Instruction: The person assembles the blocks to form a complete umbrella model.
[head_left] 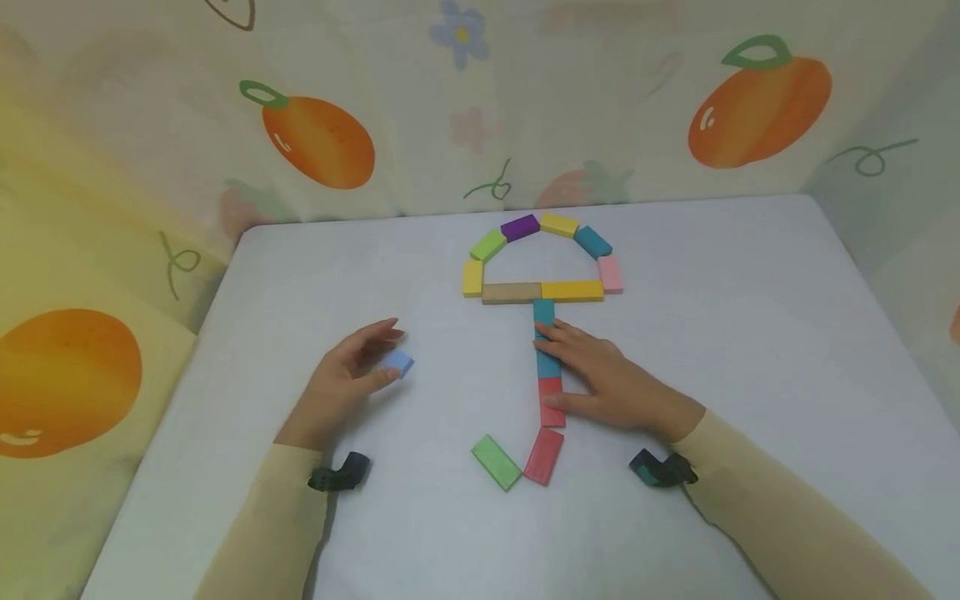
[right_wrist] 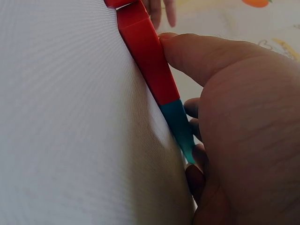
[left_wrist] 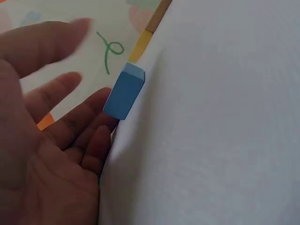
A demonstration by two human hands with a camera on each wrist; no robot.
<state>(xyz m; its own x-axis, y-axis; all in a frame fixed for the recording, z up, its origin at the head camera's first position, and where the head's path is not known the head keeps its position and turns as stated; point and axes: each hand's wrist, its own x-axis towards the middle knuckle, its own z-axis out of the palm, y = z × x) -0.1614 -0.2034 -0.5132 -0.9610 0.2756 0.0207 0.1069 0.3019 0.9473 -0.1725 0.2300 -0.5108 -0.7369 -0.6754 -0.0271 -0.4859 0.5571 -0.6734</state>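
Observation:
My left hand (head_left: 347, 371) is beside a small blue block (head_left: 400, 362) on the white table. In the left wrist view the thumb stands apart from the blue block (left_wrist: 125, 91), with fingers behind it; firm contact cannot be made out. My right hand (head_left: 618, 383) rests along a column of blocks, its fingers on the teal blocks (head_left: 549, 366) and its thumb on a red block (head_left: 553, 414). The right wrist view shows the thumb touching the red block's (right_wrist: 147, 56) edge. Below that column lie a tilted red block (head_left: 543, 457) and a green block (head_left: 496, 462).
Above the column, a wooden block (head_left: 512, 293) and a long yellow block (head_left: 572, 291) form a bar. An arch of several blocks, including a purple block (head_left: 521, 227) and a pink block (head_left: 611, 274), curves over it. A fruit-patterned cloth (head_left: 420, 125) hangs behind the table (head_left: 750, 333).

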